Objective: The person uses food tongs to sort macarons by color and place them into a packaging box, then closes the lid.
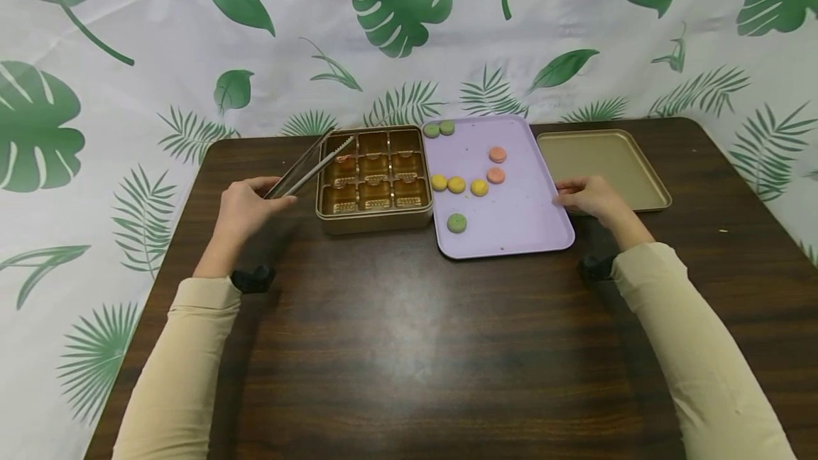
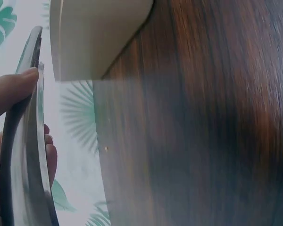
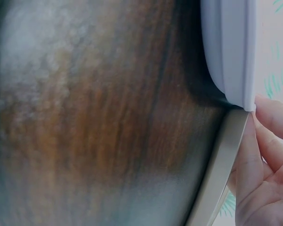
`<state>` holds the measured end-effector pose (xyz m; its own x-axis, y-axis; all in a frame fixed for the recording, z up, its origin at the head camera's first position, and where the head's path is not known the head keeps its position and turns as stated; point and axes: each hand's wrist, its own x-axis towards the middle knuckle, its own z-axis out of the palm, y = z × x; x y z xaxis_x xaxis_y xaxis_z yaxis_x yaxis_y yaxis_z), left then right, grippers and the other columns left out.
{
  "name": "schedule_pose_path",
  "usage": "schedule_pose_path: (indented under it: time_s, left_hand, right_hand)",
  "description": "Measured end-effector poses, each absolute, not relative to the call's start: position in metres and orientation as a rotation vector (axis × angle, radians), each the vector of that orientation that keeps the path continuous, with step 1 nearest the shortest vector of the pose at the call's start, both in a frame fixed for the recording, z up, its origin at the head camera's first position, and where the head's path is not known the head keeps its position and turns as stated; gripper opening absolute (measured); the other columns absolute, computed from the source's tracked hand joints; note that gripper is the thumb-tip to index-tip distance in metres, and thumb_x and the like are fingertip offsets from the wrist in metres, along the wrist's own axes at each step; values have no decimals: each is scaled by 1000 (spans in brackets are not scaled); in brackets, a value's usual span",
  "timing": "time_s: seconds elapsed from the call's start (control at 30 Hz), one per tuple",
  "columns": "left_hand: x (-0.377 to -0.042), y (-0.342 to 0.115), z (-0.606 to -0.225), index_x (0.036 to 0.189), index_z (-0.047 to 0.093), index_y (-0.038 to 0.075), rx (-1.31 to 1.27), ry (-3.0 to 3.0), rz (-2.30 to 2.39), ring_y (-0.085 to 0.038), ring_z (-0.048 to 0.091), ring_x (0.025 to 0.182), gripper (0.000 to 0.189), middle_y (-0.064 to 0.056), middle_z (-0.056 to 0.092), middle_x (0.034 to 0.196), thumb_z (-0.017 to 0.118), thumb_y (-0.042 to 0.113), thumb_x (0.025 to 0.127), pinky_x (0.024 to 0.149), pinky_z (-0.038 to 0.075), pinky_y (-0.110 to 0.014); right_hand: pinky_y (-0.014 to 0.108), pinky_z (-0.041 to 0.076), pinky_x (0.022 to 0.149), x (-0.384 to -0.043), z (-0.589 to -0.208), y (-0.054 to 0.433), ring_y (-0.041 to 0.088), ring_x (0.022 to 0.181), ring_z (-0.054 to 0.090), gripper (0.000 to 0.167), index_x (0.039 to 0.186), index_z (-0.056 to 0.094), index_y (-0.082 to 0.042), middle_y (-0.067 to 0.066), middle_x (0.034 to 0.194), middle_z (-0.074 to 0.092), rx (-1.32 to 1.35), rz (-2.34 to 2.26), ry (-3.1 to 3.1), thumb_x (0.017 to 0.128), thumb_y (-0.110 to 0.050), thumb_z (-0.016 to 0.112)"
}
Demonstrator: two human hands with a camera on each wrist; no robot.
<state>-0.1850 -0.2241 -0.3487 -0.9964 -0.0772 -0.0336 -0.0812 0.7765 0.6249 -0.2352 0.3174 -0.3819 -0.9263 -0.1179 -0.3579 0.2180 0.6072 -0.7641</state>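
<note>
My left hand (image 1: 246, 208) grips metal tongs (image 1: 319, 167), whose spread arms reach over the left side of a gold box (image 1: 377, 222). That box has an insert of several square compartments; a reddish item (image 1: 346, 159) shows in the back left one. To its right lies a lilac tray (image 1: 517, 222) bearing green macarons (image 1: 456, 223), yellow macarons (image 1: 456, 184) and pink macarons (image 1: 495, 175). My right hand (image 1: 591, 197) pinches the tray's right rim, with fingers (image 3: 273, 117) right at its edge in the right wrist view.
A shallow gold lid (image 1: 607, 162) lies right of the lilac tray, close by my right hand. The dark wooden table (image 1: 396, 346) extends toward me. Behind it hangs a white cloth (image 1: 287, 41) with green leaves.
</note>
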Motion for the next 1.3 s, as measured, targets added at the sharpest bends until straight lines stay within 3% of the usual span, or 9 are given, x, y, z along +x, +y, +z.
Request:
schedule_pose_path:
  time_s: [0.17,0.37,0.5,0.6,0.67,0.93,1.07,1.17,1.3]
  left_hand:
    - [-186,-208,-344,130,58,1,-71,2955,1081,-39,61,106,55,-27,63,120,71,32,86,87,48,-50]
    - [-190,-180,-333,131,59,5,24,2923,1078,-33,63,95,54,-23,66,117,71,32,86,70,48,-36]
    - [-196,-161,-328,132,58,7,96,2896,1073,-23,61,72,54,-21,69,107,71,31,86,60,43,-29]
    - [-201,-147,-325,132,58,8,163,2886,1072,-14,48,51,54,-21,70,89,72,29,85,53,39,-28]
    - [-205,-137,-323,132,58,9,206,2879,1059,-12,42,46,54,-20,70,87,73,29,85,52,37,-28]
    - [-218,-104,-317,131,60,11,287,2852,985,-14,32,48,53,-19,69,94,73,31,84,55,34,-30]
    - [-224,-90,-316,130,61,10,325,2844,948,-25,58,75,53,-17,68,114,74,31,83,76,47,-37]
    - [-228,-81,-317,129,61,10,339,2823,940,-29,62,101,53,-13,65,126,75,30,83,88,49,-41]
    - [-233,-70,-320,127,63,9,375,2815,920,-26,64,97,51,-10,67,121,76,28,82,86,49,-39]
  right_hand:
    - [8,49,66,-235,-383,317,-12,70,54,57,135,39,19,-23,73,57,78,-1242,2454,91,-7,62]
    - [9,49,65,-235,-384,318,-12,70,54,57,135,39,19,-22,74,57,82,-1239,2447,91,-8,62]
    - [8,49,65,-235,-383,317,-12,69,53,57,135,39,19,-22,74,57,84,-1234,2452,91,-8,62]
    - [8,49,65,-235,-383,316,-12,69,53,57,135,39,19,-23,74,57,89,-1238,2451,91,-8,62]
    - [8,49,65,-236,-383,316,-12,69,53,57,135,39,19,-23,74,57,92,-1238,2451,91,-9,62]
    - [9,49,66,-237,-383,316,-12,70,53,57,135,40,18,-21,76,57,90,-1228,2459,91,-10,62]
    - [9,49,66,-237,-383,316,-12,70,53,57,135,40,18,-23,76,56,83,-1232,2463,91,-10,62]
    - [8,48,66,-237,-383,317,-12,70,53,57,135,39,18,-24,75,55,80,-1238,2462,91,-10,62]
    - [8,48,66,-236,-382,317,-12,69,52,56,135,39,19,-24,73,54,83,-1250,2461,91,-9,61]
